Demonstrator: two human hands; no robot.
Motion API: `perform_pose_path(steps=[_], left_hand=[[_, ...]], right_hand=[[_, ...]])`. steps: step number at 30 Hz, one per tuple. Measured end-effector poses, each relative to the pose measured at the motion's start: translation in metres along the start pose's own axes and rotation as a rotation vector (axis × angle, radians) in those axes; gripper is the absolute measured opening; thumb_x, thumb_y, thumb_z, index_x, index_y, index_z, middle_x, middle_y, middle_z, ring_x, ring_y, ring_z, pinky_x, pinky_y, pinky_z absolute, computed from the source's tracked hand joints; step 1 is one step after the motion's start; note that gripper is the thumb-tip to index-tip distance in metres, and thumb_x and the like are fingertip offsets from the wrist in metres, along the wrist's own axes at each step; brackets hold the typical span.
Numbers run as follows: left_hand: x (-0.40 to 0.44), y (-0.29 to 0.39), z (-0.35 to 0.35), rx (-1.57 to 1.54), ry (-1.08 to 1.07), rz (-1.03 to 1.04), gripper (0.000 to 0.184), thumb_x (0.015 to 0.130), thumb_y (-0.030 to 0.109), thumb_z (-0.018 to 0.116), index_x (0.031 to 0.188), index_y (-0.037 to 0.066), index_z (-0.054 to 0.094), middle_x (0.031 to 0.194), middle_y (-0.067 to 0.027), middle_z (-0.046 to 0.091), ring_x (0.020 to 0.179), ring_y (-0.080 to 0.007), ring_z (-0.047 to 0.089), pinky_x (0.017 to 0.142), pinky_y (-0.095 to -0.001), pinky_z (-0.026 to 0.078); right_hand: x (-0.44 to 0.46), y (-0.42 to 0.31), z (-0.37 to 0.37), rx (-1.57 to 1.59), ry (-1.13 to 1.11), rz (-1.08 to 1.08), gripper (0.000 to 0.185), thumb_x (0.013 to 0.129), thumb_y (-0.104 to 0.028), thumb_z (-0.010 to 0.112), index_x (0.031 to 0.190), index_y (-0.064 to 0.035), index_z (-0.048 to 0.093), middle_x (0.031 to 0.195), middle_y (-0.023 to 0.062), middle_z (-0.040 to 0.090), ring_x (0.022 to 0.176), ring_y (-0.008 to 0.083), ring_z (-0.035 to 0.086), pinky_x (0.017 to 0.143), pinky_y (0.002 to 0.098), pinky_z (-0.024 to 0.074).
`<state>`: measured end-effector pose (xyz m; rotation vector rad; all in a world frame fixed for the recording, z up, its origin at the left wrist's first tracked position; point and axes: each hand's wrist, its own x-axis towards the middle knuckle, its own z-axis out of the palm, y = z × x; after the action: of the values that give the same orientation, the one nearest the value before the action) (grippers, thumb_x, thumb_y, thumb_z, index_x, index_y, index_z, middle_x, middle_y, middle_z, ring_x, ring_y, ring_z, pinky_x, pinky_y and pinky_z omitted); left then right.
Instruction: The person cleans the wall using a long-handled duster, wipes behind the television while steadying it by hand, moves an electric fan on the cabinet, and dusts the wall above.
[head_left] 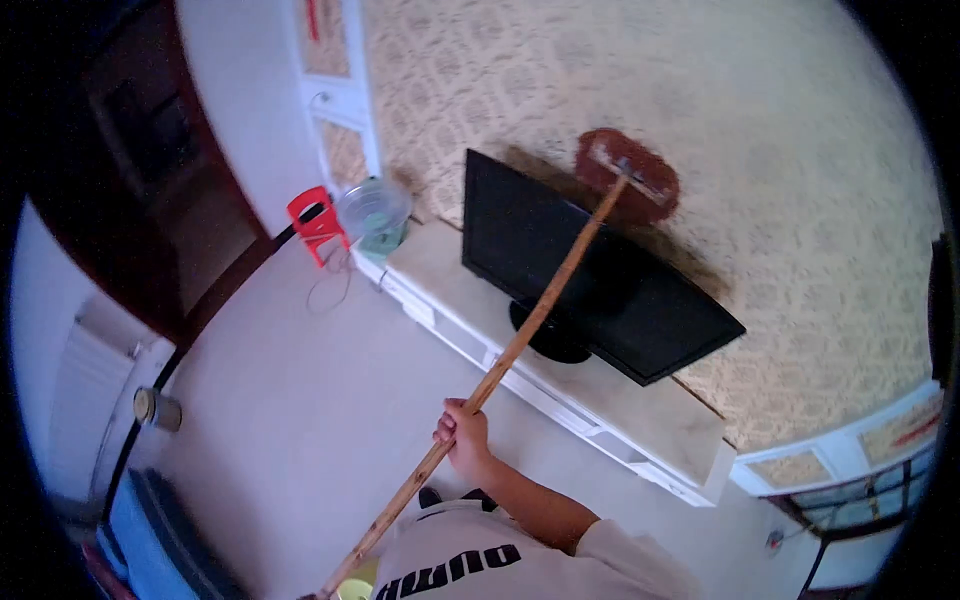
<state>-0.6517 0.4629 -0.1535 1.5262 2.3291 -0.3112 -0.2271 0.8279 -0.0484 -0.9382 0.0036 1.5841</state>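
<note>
My right hand (pixel 463 436) is closed round the middle of a long wooden pole (pixel 520 340). The pole rises toward the upper right, passing in front of a black television (pixel 620 290). At its far end, a reddish-brown mop head (pixel 650 190) lies against the patterned wall (pixel 800 190), just above the screen. The lower end of the pole runs down to the bottom edge of the view. My left hand does not show.
The television stands on a long white cabinet (pixel 660 405). Beside its left end are a red folding stool (pixel 318 225) and a clear basin (pixel 374 205). A cylindrical container (pixel 158 409) and a blue seat (pixel 160 540) are at left, below a dark doorway.
</note>
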Motion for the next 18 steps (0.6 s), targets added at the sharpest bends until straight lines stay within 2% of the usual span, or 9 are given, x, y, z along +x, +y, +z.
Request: perform_pose_path(steps=[2,4,6,8,9,10,12,14,18], left_hand=[[-0.004,0.015,-0.024,-0.084,-0.034,0.007,0.038,0.073,0.046,0.058,0.063,0.01,0.064,0.063,-0.0155,0.062,0.058,-0.0391,0.06,0.057,-0.0493,0.049],[-0.005,0.016,-0.023,-0.104,-0.056,0.036,0.039,0.073,0.046,0.057,0.066,0.008,0.065,0.066,-0.0173,0.063,0.06,-0.0395,0.06,0.058,-0.0494,0.049],[0.0,0.009,-0.007,-0.083,-0.057,0.064,0.034,0.074,0.041,0.06,0.065,0.008,0.064,0.063,-0.0167,0.062,0.058,-0.038,0.059,0.055,-0.0469,0.049],[0.009,0.023,-0.022,0.133,-0.285,-0.023,0.043,0.077,0.046,0.053,0.065,0.006,0.065,0.061,-0.0125,0.063,0.058,-0.0278,0.062,0.057,-0.0394,0.05],[0.005,0.029,-0.029,0.105,-0.331,-0.05,0.049,0.079,0.051,0.045,0.068,0.008,0.068,0.068,-0.0143,0.065,0.069,-0.0326,0.064,0.064,-0.0435,0.051],[0.005,0.026,-0.025,0.098,-0.339,-0.057,0.049,0.079,0.051,0.045,0.068,0.008,0.068,0.068,-0.0143,0.065,0.069,-0.0326,0.064,0.064,-0.0435,0.051],[0.009,0.024,-0.018,0.066,-0.29,-0.059,0.033,0.068,0.045,0.06,0.069,0.013,0.068,0.066,-0.0128,0.064,0.067,-0.0334,0.063,0.064,-0.0434,0.051],[0.014,0.02,-0.017,0.014,-0.341,-0.093,0.035,0.069,0.045,0.057,0.07,0.013,0.069,0.068,-0.0134,0.064,0.069,-0.0338,0.063,0.067,-0.0433,0.052],[0.03,0.017,-0.015,-0.011,-0.321,-0.029,0.032,0.069,0.043,0.057,0.073,0.013,0.068,0.073,-0.0146,0.065,0.071,-0.0345,0.063,0.068,-0.0437,0.052]], right_hand=[[-0.001,-0.001,0.003,-0.037,-0.024,0.015,0.015,0.082,-0.012,0.06,0.082,-0.0082,0.045,0.056,-0.0013,0.037,0.042,0.0119,0.037,0.041,0.0293,0.0357],[-0.002,-0.004,0.006,-0.042,0.008,0.025,0.015,0.083,-0.012,0.059,0.081,-0.0086,0.045,0.056,-0.0012,0.037,0.042,0.012,0.037,0.041,0.0293,0.0358],[-0.001,-0.006,0.003,-0.059,-0.03,0.02,0.015,0.084,-0.012,0.059,0.081,-0.0089,0.044,0.056,-0.001,0.037,0.042,0.0121,0.038,0.042,0.0298,0.037],[0.001,-0.008,0.002,-0.058,-0.058,0.001,0.011,0.083,-0.014,0.059,0.083,-0.0092,0.049,0.056,-0.0013,0.038,0.044,0.0125,0.039,0.047,0.0314,0.0379],[0.0,-0.009,0.001,-0.061,-0.054,0.005,0.012,0.083,-0.015,0.059,0.081,-0.0108,0.048,0.056,-0.0018,0.039,0.044,0.0125,0.04,0.047,0.0317,0.0382],[-0.001,-0.01,0.001,-0.07,-0.053,0.013,0.012,0.083,-0.015,0.059,0.081,-0.0108,0.048,0.056,-0.0018,0.039,0.044,0.0125,0.04,0.047,0.0317,0.0382],[-0.002,-0.012,0.001,-0.082,-0.043,-0.004,0.014,0.082,-0.015,0.06,0.078,-0.0116,0.047,0.057,-0.0021,0.04,0.044,0.0126,0.04,0.048,0.0318,0.0385],[-0.004,-0.012,0.0,-0.097,-0.009,0.017,0.015,0.083,-0.016,0.059,0.076,-0.0119,0.046,0.056,-0.0025,0.04,0.044,0.0123,0.04,0.048,0.0317,0.0386],[-0.004,-0.012,-0.002,-0.077,-0.011,-0.027,0.013,0.084,-0.013,0.059,0.083,-0.0102,0.046,0.057,-0.0013,0.04,0.045,0.0134,0.041,0.046,0.031,0.0393]])
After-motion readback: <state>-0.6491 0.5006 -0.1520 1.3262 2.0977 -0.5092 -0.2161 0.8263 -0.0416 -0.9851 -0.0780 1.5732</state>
